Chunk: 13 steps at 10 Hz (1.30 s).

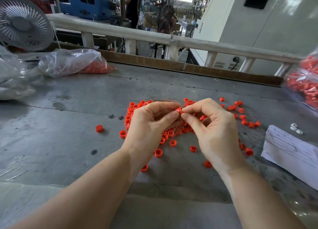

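Only a small part of the red cap (178,110) is visible, because fingertips of both hands cover most of it; it is held in the air above the heap of red caps (169,134), near the middle of the table (68,108). The grip of the left hand (151,123) is closed on the cap from the left, thumb and forefinger pinching it, and the grip of the right hand (211,125) pinches the same cap from the right. I cannot tell if a wire goes through this cap. The thin wires (165,100) lie tangled among the heap and are hard to follow; the hands hide some of them and part of the heap. One single cap (99,128) lies apart, left of the heap. At the right edge a clear bag (304,84) full of red pieces is cut off by the border, so its full shape is not seen. At the far left a second clear bag (72,61) lies on its side, with red caps collected in its right end. Beside it is crumpled plastic (12,77), and what it holds I cannot make out. A sheet of paper (289,149) lies right of the hands, partly cut off, with small white pieces (295,128) just beside its far edge; their exact form is too small to tell.
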Available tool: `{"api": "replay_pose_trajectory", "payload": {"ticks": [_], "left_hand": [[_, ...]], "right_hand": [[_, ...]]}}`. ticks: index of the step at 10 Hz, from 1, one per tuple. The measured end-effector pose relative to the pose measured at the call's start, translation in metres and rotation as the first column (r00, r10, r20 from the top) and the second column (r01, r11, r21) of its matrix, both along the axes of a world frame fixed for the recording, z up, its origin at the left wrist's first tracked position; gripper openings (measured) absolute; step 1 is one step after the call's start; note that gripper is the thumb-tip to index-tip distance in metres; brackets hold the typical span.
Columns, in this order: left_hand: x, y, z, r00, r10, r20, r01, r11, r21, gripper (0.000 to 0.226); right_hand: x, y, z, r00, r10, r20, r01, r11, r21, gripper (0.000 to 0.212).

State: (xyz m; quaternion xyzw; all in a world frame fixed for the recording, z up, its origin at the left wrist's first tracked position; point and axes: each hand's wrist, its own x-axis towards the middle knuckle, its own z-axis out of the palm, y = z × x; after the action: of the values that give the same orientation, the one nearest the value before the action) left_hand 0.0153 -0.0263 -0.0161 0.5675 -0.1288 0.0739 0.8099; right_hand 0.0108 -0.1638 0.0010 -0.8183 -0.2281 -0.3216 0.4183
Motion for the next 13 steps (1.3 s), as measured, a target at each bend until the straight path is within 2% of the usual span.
{"api": "replay_pose_trajectory", "payload": {"ticks": [3,7,13], "left_hand": [[-0.001,-0.0005,0.0011,1.0,0.026,0.015,-0.026,1.0,0.013,0.016],[-0.0026,-0.0016,0.003,0.999,0.039,0.031,-0.04,0.999,0.017,0.016],[-0.0031,-0.0015,0.0033,0.996,0.069,0.062,-0.073,0.995,0.07,0.018]], "right_hand": [[-0.0001,0.0012,-0.0002,1.0,0.002,0.014,-0.002,1.0,0.014,0.008],[-0.0007,0.002,0.0018,0.994,0.031,-0.101,-0.02,0.993,0.113,0.023],[-0.0014,0.0023,0.001,0.995,0.053,-0.08,-0.044,0.993,0.114,0.023]]}}
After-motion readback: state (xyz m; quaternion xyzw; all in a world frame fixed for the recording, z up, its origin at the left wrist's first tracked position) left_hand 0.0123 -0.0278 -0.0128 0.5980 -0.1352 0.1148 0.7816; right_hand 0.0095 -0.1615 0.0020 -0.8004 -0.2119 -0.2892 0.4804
